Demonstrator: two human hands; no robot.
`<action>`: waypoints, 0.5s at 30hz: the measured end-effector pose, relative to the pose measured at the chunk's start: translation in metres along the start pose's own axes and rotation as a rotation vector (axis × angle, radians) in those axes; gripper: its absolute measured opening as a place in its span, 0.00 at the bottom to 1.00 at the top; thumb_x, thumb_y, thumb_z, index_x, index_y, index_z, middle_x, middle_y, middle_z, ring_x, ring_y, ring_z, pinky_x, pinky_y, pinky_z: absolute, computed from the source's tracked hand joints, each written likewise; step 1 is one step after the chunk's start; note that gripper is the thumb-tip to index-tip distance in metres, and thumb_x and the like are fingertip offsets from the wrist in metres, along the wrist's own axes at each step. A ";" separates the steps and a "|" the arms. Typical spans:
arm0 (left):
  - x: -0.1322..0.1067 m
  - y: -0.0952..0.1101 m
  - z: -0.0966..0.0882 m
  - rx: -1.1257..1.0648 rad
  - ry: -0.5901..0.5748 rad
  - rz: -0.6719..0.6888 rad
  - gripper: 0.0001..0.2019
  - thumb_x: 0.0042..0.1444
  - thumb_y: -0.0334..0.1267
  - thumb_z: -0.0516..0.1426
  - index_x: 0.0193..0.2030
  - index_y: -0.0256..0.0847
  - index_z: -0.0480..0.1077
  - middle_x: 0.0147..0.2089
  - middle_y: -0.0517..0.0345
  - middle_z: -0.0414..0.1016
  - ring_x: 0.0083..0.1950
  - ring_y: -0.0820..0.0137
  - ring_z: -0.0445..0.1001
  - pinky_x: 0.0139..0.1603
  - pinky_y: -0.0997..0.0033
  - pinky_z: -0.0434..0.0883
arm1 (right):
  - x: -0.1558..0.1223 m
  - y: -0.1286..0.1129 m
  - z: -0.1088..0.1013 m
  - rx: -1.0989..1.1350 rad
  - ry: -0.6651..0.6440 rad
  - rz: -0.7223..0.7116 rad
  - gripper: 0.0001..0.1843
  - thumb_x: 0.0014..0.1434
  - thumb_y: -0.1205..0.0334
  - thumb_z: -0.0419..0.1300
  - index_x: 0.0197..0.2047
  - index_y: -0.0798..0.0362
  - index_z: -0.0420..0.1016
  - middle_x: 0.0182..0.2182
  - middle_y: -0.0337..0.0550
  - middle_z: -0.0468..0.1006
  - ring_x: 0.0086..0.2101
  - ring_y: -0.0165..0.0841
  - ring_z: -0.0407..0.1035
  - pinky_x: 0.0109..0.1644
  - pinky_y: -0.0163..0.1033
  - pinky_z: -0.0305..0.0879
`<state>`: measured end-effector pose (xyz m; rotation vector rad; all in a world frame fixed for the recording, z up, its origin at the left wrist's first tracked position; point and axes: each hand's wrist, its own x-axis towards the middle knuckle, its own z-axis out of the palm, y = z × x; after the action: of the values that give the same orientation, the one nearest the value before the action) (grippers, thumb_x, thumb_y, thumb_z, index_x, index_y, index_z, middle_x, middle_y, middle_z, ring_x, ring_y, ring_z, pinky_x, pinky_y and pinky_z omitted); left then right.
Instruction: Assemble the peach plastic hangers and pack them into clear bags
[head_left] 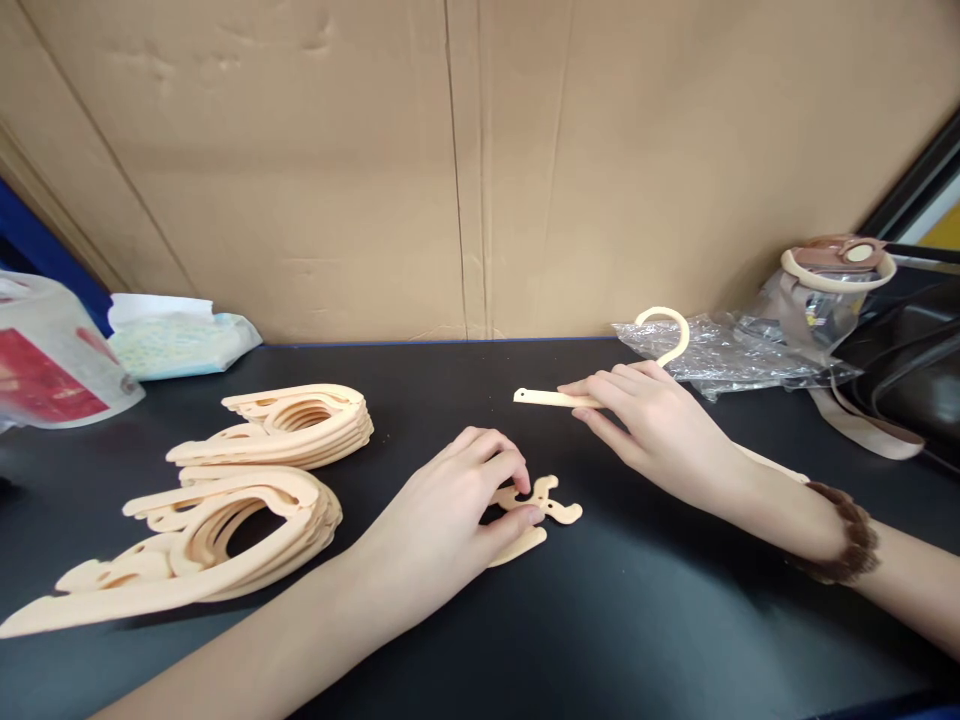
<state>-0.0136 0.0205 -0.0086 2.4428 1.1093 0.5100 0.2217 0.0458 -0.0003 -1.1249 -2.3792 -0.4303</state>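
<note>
My right hand (656, 415) grips a cream plastic hanger (541, 398) between thumb and fingers. A flat arm with a hole at its tip sticks out to the left, the hook rises behind the hand, and another arm shows past the wrist; the middle is covered. Lower and to the left, my left hand (465, 495) has its thumb and fingers closed around small curved cream plastic hanger parts (559, 508) on the black table. My palm and fingers hide some of these parts.
Two stacks of folded cream hangers, a rear stack (337, 430) and a front stack (300, 530), lie left on the table (600, 640). Behind are a tissue pack (187, 345) and a paper roll (67, 350). Clear plastic wrap (727, 350) and a bottle (825, 290) stand right, before cardboard (337, 180).
</note>
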 end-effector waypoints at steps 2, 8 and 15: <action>0.000 0.001 0.000 -0.027 -0.005 -0.023 0.06 0.64 0.38 0.54 0.35 0.43 0.67 0.43 0.59 0.72 0.46 0.65 0.69 0.45 0.65 0.67 | 0.000 -0.001 -0.001 0.037 0.010 -0.003 0.10 0.69 0.66 0.50 0.46 0.53 0.72 0.41 0.45 0.81 0.38 0.37 0.74 0.46 0.44 0.61; 0.000 0.004 -0.003 -0.157 0.032 -0.125 0.05 0.62 0.39 0.54 0.35 0.43 0.65 0.38 0.60 0.70 0.41 0.65 0.70 0.42 0.65 0.65 | 0.000 -0.004 -0.004 0.069 0.038 -0.021 0.09 0.69 0.66 0.51 0.45 0.53 0.72 0.40 0.43 0.82 0.36 0.35 0.73 0.46 0.44 0.61; 0.003 0.005 -0.007 -0.435 0.070 -0.317 0.07 0.61 0.40 0.52 0.32 0.44 0.58 0.25 0.69 0.58 0.26 0.73 0.56 0.28 0.72 0.55 | 0.000 -0.003 -0.005 0.058 0.018 -0.001 0.09 0.69 0.64 0.52 0.45 0.53 0.72 0.39 0.44 0.81 0.36 0.37 0.73 0.46 0.43 0.60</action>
<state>-0.0124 0.0213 0.0000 1.8506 1.2347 0.6579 0.2210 0.0412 0.0036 -1.0896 -2.3617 -0.3678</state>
